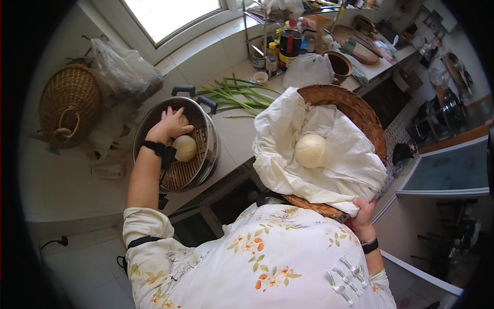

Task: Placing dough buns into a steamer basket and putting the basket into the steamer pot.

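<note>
My left hand (170,123) reaches into a steel steamer pot (208,154) on the counter and closes around a pale round bun (183,120) at its far side. A second bun (185,148) lies on the bamboo rack (181,174) just beside my wrist. My right hand (363,213) grips the near rim of a flat wicker basket (355,108) lined with a white cloth (283,139). One round bun (310,150) rests in the cloth's middle.
Green onions (239,95) lie on the counter behind the pot. A wicker bag (69,105) and a plastic bag (121,72) hang at the left wall. Bottles, jars and a clay pot (339,64) crowd the back counter; a stove (442,116) stands at right.
</note>
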Action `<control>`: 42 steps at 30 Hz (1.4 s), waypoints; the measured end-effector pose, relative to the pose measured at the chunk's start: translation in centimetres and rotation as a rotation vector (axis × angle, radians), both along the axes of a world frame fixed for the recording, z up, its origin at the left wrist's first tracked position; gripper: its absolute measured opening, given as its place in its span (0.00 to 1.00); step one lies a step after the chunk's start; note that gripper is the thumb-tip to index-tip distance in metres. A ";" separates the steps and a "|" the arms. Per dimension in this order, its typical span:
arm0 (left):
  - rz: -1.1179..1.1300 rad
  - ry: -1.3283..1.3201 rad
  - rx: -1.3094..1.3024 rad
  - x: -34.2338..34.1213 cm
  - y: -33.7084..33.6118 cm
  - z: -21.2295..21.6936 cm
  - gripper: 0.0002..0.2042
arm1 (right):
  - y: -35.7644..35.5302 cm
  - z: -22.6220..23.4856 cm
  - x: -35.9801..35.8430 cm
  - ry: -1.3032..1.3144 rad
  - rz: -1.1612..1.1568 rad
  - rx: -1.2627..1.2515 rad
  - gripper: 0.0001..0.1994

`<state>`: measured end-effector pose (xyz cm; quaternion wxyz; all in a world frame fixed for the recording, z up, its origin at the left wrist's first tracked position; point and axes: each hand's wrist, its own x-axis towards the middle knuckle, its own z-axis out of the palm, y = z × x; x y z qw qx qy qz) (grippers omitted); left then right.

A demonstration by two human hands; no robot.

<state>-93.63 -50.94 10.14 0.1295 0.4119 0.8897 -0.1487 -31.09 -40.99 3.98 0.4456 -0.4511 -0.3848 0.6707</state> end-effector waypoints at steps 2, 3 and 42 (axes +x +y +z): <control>-0.152 0.024 0.104 8.3 2.4 4.8 0.35 | 0.3 0.0 0.0 0.037 0.011 -0.019 0.33; -0.366 -0.046 0.444 11.3 2.3 4.9 0.26 | 0.4 -0.3 0.1 0.084 0.024 -0.025 0.33; 0.277 -0.215 0.049 10.1 -12.7 3.9 0.54 | 2.3 -1.6 -0.7 0.093 0.141 -0.120 0.29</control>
